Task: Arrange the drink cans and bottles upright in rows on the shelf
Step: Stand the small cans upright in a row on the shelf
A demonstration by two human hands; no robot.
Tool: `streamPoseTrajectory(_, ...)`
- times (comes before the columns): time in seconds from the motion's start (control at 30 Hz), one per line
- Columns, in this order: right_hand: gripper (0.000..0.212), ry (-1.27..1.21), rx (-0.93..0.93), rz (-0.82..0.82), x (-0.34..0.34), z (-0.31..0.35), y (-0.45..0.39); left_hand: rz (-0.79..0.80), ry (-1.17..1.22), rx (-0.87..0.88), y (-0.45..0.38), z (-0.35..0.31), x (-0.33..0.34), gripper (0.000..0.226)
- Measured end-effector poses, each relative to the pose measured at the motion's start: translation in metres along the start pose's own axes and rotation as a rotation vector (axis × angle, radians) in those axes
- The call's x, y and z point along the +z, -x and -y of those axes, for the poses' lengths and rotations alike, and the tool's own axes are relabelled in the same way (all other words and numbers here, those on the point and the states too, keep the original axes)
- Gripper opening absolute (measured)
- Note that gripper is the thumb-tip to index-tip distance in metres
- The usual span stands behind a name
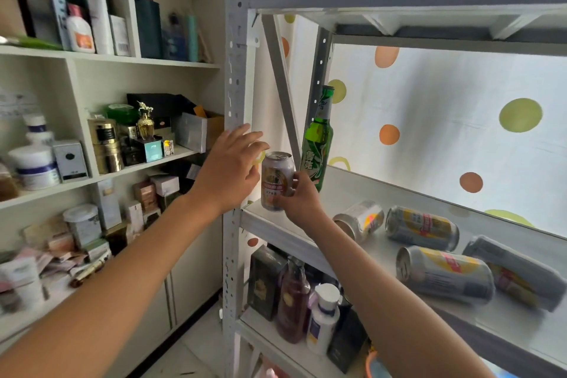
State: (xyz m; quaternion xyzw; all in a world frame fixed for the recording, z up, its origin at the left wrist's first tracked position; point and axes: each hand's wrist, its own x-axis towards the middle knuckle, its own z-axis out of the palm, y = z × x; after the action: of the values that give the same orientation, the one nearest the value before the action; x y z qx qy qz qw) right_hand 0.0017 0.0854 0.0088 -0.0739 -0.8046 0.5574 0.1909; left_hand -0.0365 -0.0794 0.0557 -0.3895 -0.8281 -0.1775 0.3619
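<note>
Your right hand (302, 199) clasps the light, smooth can (276, 181) at mid-body; your left hand (231, 169) hovers open, empty.

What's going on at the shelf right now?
A person is standing drinks up on the grey shelf. The right hand grips an upright can at the shelf's left end, beside a standing green bottle. The left hand hovers open next to it. Four cans lie on their sides.
</note>
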Motion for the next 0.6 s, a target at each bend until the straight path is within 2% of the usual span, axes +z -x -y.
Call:
streamPoseTrajectory(0.2,0.049,0.010,0.034,0.052,0.005,-0.013,0.001,0.000,-0.093,0.018,0.016,0.004,0.007,0.045)
streamPoseTrajectory(0.4,0.049,0.008,0.026,0.078,0.007,-0.016,0.005,0.008,-0.029,0.005,0.026,-0.001,0.011,0.047)
streamPoseTrajectory(0.6,0.078,0.257,0.036,0.080,-0.004,-0.004,0.006,0.031,-0.102,0.055,0.039,-0.009,0.013,0.050)
